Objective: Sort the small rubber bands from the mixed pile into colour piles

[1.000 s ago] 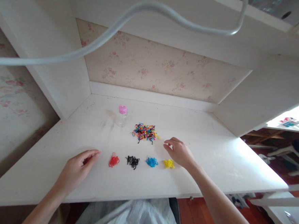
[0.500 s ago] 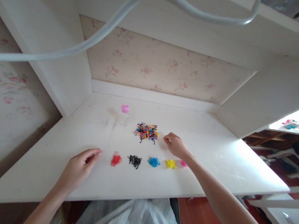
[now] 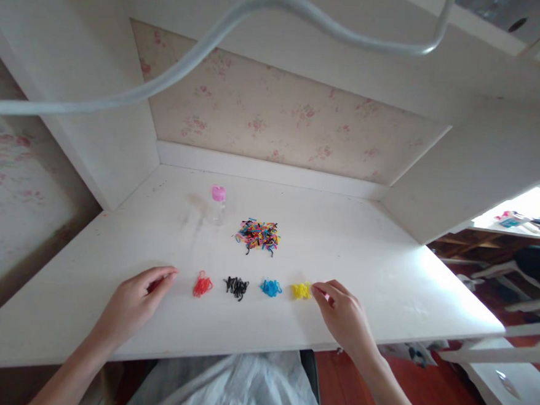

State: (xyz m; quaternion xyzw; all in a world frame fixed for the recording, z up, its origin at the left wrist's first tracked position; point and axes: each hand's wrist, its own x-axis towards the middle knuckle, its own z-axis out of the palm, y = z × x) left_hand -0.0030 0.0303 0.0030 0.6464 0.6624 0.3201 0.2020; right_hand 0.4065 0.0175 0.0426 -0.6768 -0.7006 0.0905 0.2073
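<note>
My right hand (image 3: 342, 306) is pinched at the right edge of a small pile of yellow rubber bands (image 3: 301, 290); anything between its fingertips is too small to make out. To the left lie separate piles of blue rubber bands (image 3: 271, 288), black rubber bands (image 3: 237, 288) and red rubber bands (image 3: 202, 284). My left hand (image 3: 136, 298) rests on the desk left of the red pile, thumb and forefinger together, with no visible object in them. Behind the row sits a mixed heap of multicoloured rubber bands (image 3: 258, 234). The pink pile is hidden by my right hand.
A clear container with a pink lid (image 3: 219, 194) stands on the white desk (image 3: 157, 231), left of the mixed heap. A pale cable (image 3: 187, 67) crosses the upper view. Side panels (image 3: 476, 161) and a flowered back wall enclose the desk.
My right hand has moved from beside the mixed heap towards me, to the yellow pile, covering the pink one. My left hand stays in place. The view has shifted slightly.
</note>
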